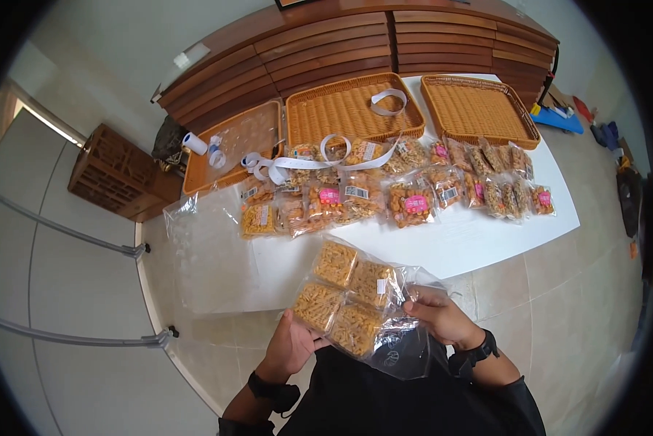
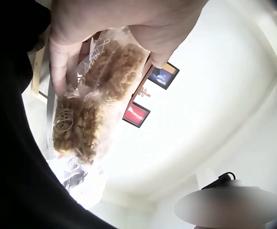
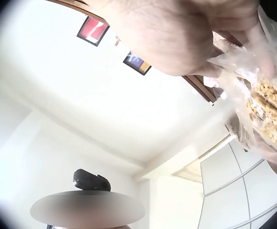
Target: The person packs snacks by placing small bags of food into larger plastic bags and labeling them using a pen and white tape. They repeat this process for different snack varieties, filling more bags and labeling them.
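A clear plastic bag (image 1: 402,347) holds several square packs of golden snack pieces (image 1: 355,328), laid two by two. At its lower left corner the left hand (image 1: 291,347) grips the bag, thumb on top. On the right side, the right hand (image 1: 442,316) pinches the bag's loose plastic between thumb and fingers. In the left wrist view, the left hand (image 2: 124,24) has fingers and thumb around the packs (image 2: 105,81). The right wrist view has the right hand (image 3: 176,38) at the crinkled plastic beside a pack (image 3: 272,112).
Many bagged snacks (image 1: 416,203) stand on the white table (image 1: 479,247). Behind them are wicker trays (image 1: 479,109), and a white label strip (image 1: 366,161) trails over the bags. Another clear bag (image 1: 210,254) lies on the table's left part. A wooden cabinet (image 1: 326,47) stands at the back.
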Demonstrator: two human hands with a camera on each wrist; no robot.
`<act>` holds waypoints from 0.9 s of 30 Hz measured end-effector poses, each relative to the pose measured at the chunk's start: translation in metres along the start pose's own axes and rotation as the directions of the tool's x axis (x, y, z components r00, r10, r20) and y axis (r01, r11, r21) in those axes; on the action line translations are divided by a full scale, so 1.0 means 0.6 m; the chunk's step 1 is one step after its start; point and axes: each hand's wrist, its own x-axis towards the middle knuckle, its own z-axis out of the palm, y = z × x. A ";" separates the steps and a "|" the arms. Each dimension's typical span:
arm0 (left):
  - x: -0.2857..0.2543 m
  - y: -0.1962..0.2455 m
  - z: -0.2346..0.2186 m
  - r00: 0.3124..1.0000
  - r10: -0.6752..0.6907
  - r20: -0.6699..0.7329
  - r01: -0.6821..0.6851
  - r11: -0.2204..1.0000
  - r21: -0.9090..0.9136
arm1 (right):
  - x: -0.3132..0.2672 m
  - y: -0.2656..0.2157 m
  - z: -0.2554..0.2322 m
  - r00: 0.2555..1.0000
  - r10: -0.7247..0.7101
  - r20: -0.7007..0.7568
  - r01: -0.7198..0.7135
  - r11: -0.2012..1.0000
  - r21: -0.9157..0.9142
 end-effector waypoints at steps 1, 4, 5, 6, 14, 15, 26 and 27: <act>0.002 -0.003 -0.001 1.000 -0.011 -0.011 0.011 1.000 -0.014 | 0.000 0.003 -0.005 1.000 -0.006 0.008 0.006 1.000 -0.004; 0.001 -0.014 -0.003 0.996 -0.023 -0.082 0.030 0.996 0.083 | -0.003 0.010 -0.019 1.000 -0.008 0.020 0.008 1.000 -0.007; -0.003 -0.017 -0.003 0.996 -0.026 -0.083 0.034 0.995 0.094 | -0.006 0.011 -0.022 1.000 -0.004 0.013 0.004 1.000 -0.003; -0.009 -0.018 -0.003 0.996 -0.028 -0.086 0.037 0.994 0.104 | -0.008 0.009 -0.023 1.000 0.002 0.008 -0.002 1.000 0.001; -0.013 0.063 0.040 0.995 -0.056 -0.086 0.071 0.980 0.186 | -0.025 -0.049 -0.019 0.979 -0.172 0.111 0.164 0.984 0.076; -0.006 0.077 0.045 0.998 -0.031 -0.060 0.043 0.977 0.209 | -0.026 -0.059 -0.017 0.973 -0.197 0.121 0.185 0.978 0.101; 0.221 0.378 0.172 0.973 0.215 0.086 -0.227 0.815 0.533 | 0.077 -0.274 0.060 0.862 -0.500 -0.086 0.505 0.862 0.037; 0.257 0.415 0.182 0.964 0.251 0.092 -0.256 0.774 0.579 | 0.097 -0.302 0.078 0.854 -0.510 -0.104 0.515 0.857 0.019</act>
